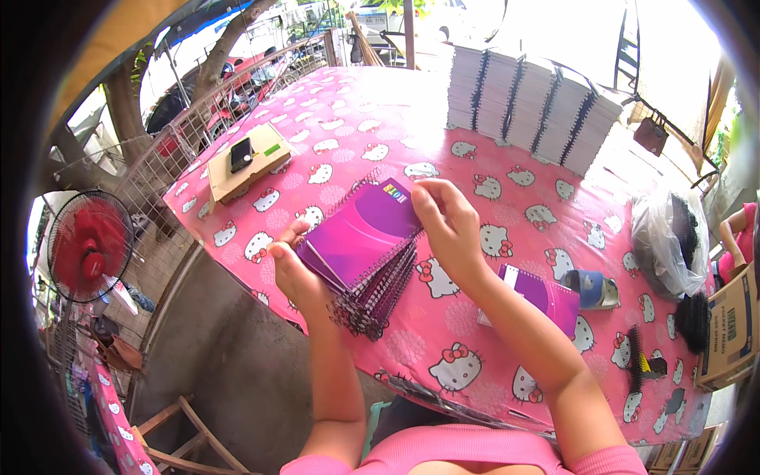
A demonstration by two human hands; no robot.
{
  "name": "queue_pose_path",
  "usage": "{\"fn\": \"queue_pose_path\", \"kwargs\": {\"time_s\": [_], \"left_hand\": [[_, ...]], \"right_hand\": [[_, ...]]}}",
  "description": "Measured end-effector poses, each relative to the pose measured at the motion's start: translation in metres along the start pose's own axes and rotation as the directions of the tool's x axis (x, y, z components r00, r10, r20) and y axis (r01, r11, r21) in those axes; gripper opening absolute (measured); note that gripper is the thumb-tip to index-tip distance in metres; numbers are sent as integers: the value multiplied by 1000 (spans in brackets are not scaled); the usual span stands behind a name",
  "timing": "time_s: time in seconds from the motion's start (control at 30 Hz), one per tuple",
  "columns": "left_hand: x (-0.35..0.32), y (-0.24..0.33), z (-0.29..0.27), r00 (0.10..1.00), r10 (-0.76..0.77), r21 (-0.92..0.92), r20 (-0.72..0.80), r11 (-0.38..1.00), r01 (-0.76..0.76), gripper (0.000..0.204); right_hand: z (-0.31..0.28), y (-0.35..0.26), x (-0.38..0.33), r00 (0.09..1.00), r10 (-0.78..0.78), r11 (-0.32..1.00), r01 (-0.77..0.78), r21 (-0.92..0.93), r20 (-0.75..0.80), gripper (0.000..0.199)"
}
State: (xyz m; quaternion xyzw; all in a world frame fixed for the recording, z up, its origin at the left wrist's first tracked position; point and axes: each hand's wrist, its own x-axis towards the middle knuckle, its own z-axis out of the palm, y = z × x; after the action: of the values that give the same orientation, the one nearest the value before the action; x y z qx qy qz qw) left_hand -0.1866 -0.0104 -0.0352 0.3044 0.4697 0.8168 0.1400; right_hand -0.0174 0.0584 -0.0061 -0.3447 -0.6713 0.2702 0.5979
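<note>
A stack of purple-and-pink spiral notebooks [360, 229] sits in front of me at the table's near edge, its layers fanned so several dark wire bindings show. My left hand [299, 269] grips the stack's left side, fingers partly hidden beneath the covers. At the upper right corner of the top notebook, my right hand [450, 226] is closed, thumb and fingers pinching the cover's edge. Another purple notebook [542, 299] lies under my right forearm, partly covered by it. Beside it is a blue roll-like item [587, 290].
Tall stacks of wire-bound pads [526, 107] stand at the far right of the pink table [348, 103]. A phone [241, 154] rests on a brown box [249, 165] at far left. To the right are a clear plastic bag [669, 245], black coils [692, 323] and a carton [728, 328]. A fan [91, 245] stands left.
</note>
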Motion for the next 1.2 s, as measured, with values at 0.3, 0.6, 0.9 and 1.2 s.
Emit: {"fn": "queue_pose_path", "kwargs": {"time_s": [0.3, 0.6, 0.9, 1.2], "left_hand": [[-9, 14, 17, 982, 60, 107, -178, 993, -41, 64], [10, 22, -54, 948, 301, -100, -106, 945, -311, 82], [-102, 60, 48, 648, 552, -331, 524, 834, -443, 41], [-174, -12, 104, 482, 51, 61, 875, 975, -212, 65]], "right_hand": [[40, -6, 13, 995, 18, 998, -12, 61, -96, 40], [-128, -12, -37, 974, -214, 767, 217, -604, 79, 37], [-247, 22, -133, 623, 733, 563, -781, -272, -273, 32], [-217, 7, -142, 890, 440, 896, -426, 129, -120, 30]]}}
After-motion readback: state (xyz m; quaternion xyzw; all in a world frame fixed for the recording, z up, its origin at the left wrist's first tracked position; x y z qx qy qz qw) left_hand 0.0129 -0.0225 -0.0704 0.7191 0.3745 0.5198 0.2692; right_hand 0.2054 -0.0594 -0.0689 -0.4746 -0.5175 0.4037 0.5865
